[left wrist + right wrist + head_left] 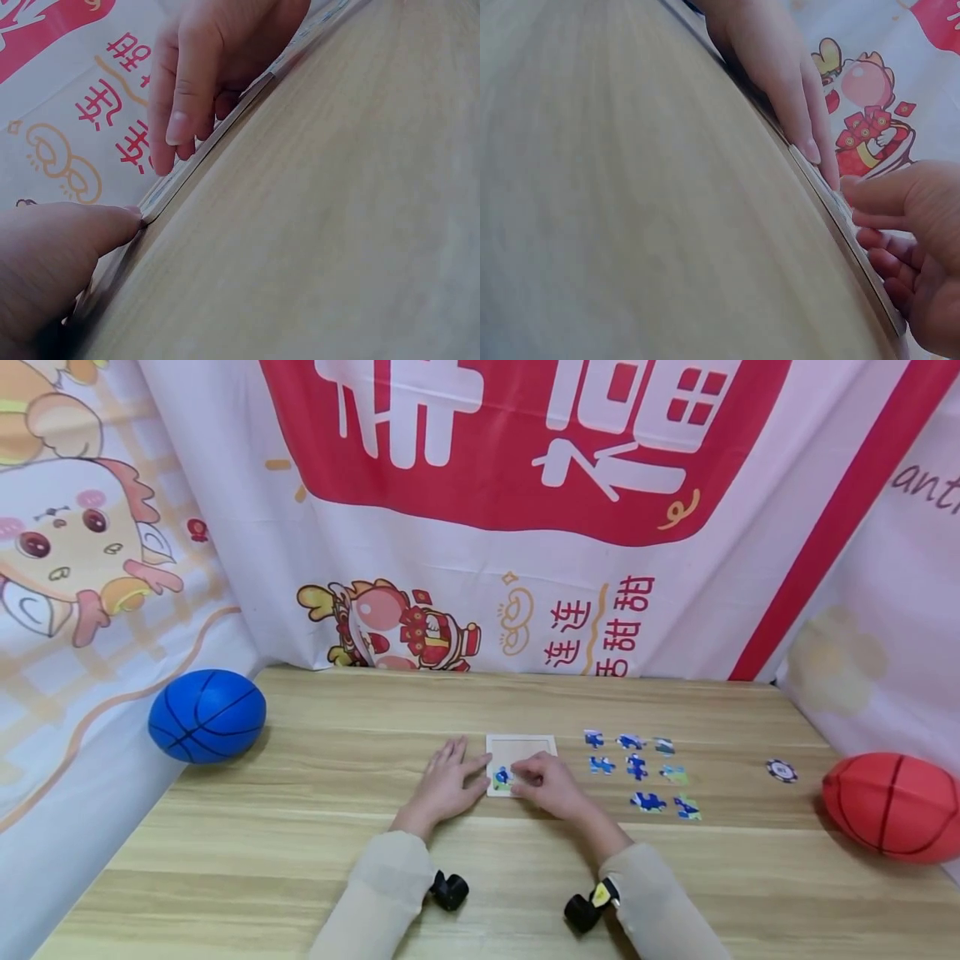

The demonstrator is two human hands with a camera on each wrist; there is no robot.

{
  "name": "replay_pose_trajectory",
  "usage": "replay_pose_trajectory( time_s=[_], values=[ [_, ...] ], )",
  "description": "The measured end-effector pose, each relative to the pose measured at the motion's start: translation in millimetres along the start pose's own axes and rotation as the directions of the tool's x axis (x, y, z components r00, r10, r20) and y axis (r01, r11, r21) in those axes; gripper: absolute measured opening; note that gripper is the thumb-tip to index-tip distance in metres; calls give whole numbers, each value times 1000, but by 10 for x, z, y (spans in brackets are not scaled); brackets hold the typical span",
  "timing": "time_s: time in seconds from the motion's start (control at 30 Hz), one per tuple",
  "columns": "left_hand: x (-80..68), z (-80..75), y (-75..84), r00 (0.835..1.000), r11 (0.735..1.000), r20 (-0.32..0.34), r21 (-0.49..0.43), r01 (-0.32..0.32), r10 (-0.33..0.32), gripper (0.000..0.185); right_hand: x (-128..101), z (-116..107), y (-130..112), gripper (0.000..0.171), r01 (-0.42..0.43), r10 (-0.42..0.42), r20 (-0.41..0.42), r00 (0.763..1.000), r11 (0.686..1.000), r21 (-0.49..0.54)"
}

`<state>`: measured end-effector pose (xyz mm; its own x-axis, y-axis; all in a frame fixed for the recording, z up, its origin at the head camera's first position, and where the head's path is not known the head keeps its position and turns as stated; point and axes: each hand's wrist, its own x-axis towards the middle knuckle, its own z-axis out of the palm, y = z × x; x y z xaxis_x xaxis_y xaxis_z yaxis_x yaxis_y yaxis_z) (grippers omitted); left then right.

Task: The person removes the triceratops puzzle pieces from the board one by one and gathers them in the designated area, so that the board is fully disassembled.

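Right hand (551,785) presses puzzle piece (501,777)

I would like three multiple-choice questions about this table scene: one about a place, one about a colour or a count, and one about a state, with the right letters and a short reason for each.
1. Where do the loose puzzle pieces lie?
A. to the right of the puzzle tray
B. to the left of the tray
C. under the blue ball

2. What colour is the ball at the right edge of the table?
A. green
B. red
C. yellow

3. What is the right hand doing?
A. resting flat, away from the tray
B. holding the poker chip
C. working with curled fingers at a piece in the tray

Answers:
1. A, the pieces lie spread out between the tray and the chip.
2. B, the red ball sits there.
3. C, its fingertips meet the tray's lower part, while the left hand lies flat at the tray's left edge.
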<state>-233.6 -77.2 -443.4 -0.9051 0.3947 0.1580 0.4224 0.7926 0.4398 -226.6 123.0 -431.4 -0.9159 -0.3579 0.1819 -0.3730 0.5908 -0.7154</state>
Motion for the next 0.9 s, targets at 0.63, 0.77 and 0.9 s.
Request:
replay_pose_trajectory(
  time_s=[0.63, 0.77, 0.9],
  values=[
    [17, 14, -6, 1000, 1000, 3, 1, 6, -6, 44, 29, 116, -44, 25, -38, 36, -47, 998, 999, -34],
    [18, 11, -1, 1000, 1000, 7, 5, 9, -9, 44, 28, 126, -45, 24, -38, 40, -44, 998, 998, 41],
    [20, 6, 1, 1000, 1000, 9, 1, 13, -13, 43, 28, 129, -56, 26, -67, 69, -31, 997, 996, 67]
  ],
)
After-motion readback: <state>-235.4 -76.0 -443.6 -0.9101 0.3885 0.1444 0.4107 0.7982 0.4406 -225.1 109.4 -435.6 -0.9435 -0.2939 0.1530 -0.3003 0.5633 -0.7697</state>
